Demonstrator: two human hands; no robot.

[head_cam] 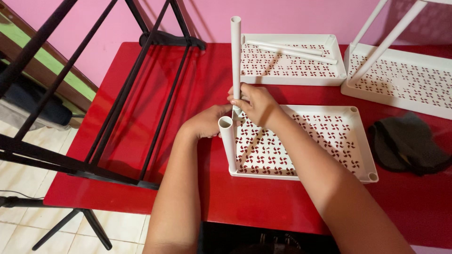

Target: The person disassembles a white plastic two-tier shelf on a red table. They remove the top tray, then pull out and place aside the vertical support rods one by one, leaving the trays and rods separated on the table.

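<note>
Behind the right hand (254,104), tube (236,56) base hidden.

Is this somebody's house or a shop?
Probably a room in a home: a pink painted wall, a tiled floor and a red table, where white plastic shelf trays are being fitted with tubes.

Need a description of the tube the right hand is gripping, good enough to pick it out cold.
On the red table, find the nearest white perforated tray, the one under both hands. At its far left corner an upright white tube stands, gripped low by the right hand. It rises taller than the short tube at the near left corner, and the spare tubes lie flat.
</note>
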